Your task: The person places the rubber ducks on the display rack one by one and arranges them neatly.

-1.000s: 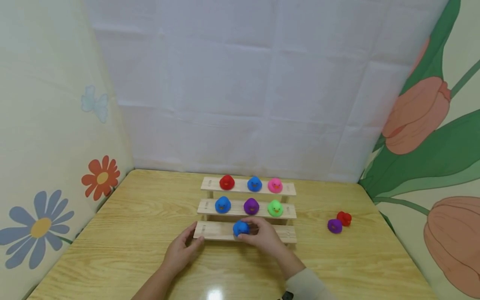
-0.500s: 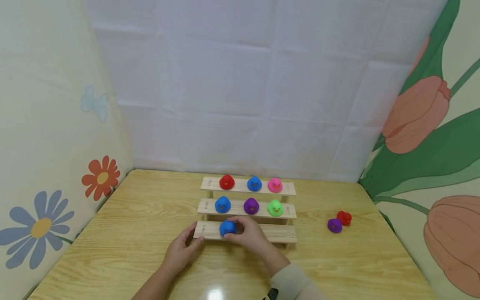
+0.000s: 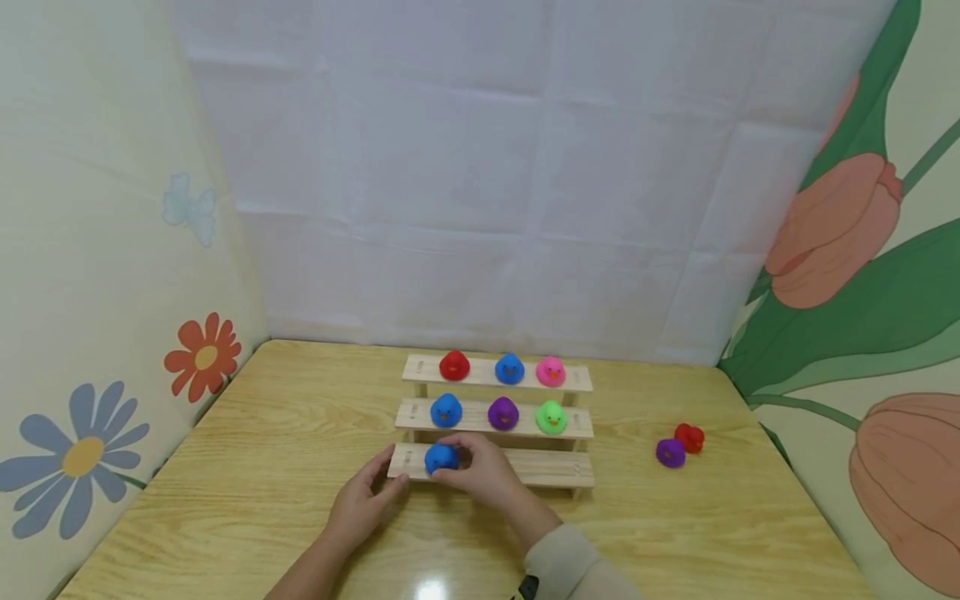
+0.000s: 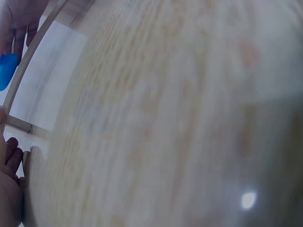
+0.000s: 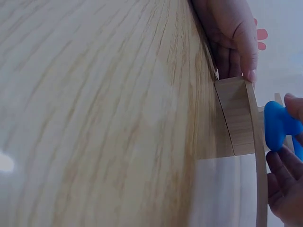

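My right hand pinches a blue rubber duck between thumb and fingers. The duck stands upright at the left part of the lowest step of a three-tiered wooden rack. In the right wrist view the same blue duck shows side-on, just above the board. My left hand grips the left end of that step, thumb at the front corner and fingers around the side. The left wrist view catches only parts of both hands and a bit of the blue duck.
A red duck, a blue and a pink one sit on the top step. The middle step bears blue, purple and green ducks. Right of the rack, a purple duck and a red one lie on the wooden table.
The right hand has moved left along the lowest step with the blue duck, from about its middle to near its left end. The left hand has stayed in place.
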Tool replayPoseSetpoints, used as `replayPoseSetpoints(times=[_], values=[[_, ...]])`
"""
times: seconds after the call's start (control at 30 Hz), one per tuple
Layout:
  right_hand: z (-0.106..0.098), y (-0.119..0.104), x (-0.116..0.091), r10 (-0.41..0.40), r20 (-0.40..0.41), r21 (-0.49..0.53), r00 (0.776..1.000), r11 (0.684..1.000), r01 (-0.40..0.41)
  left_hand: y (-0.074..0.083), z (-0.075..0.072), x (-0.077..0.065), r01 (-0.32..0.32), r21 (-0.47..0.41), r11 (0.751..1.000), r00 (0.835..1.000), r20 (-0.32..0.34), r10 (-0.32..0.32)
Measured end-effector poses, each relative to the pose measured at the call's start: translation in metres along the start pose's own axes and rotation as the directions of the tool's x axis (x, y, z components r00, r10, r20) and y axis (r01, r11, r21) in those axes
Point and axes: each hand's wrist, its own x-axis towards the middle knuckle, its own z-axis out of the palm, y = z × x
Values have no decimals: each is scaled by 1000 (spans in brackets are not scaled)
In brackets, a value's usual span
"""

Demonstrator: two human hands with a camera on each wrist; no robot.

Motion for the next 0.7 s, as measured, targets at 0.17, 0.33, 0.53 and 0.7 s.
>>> replayPoseSetpoints(times=[0.17, 0.33, 0.53, 0.7], values=[[4, 0, 1, 10, -11, 14, 1000, 1000, -9, -1, 1, 0, -16, 5, 1000, 1000, -3, 16], [5, 0, 2, 20, -22, -9, 1000, 1000, -20, 0, 1, 0, -15, 0, 1000, 1000, 0, 15], [7, 1, 3, 13, -26, -44, 1000, 999, -14, 1, 1, -1, -9, 2, 1000, 1000, -2, 9], [7, 1, 3, 6, -25, -57, 1000, 998, -8, 1, 0, -1, -16, 0, 1000, 1000, -4, 16]])
